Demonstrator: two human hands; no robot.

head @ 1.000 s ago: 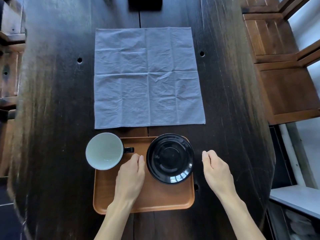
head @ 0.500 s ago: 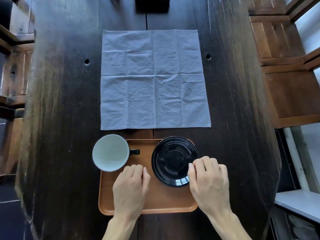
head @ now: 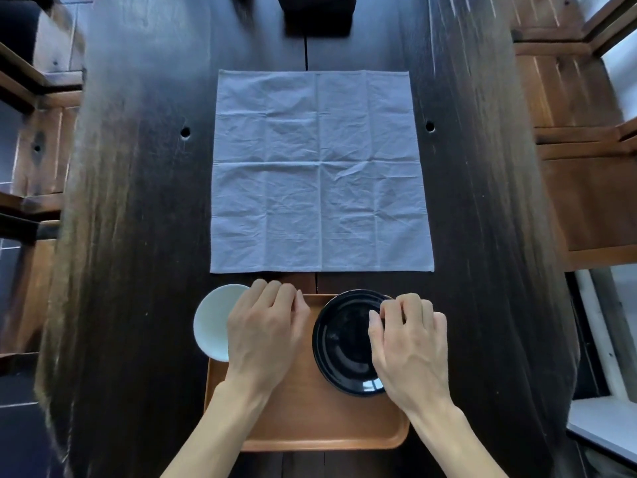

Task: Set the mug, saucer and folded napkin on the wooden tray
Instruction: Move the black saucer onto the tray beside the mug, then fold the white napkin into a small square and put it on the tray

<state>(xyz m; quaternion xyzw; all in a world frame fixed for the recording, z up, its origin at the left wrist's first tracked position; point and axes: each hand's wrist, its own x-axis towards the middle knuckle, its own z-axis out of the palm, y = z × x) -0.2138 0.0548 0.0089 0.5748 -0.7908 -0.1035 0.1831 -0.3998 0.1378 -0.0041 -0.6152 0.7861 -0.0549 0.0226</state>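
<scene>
A wooden tray (head: 310,426) lies at the near edge of the dark table. A white-lined mug (head: 212,322) stands at the tray's far left corner, hanging partly over its edge. My left hand (head: 265,332) covers the mug's handle with curled fingers, hiding it. A glossy black saucer (head: 341,343) rests on the tray's right half. My right hand (head: 410,350) pinches its right rim, thumb on top and fingers curled over the edge. A grey-blue cloth napkin (head: 320,170) lies spread flat and unfolded on the table beyond the tray.
The dark wooden table (head: 138,236) runs away from me, with a small hole on each side of the napkin. Wooden chairs (head: 586,201) stand to the right and wooden furniture (head: 31,150) to the left. A dark object (head: 319,15) sits at the far end.
My left hand moved forward from the bare tray onto the mug's handle. My right hand came in from the table at the right and took hold of the saucer's rim.
</scene>
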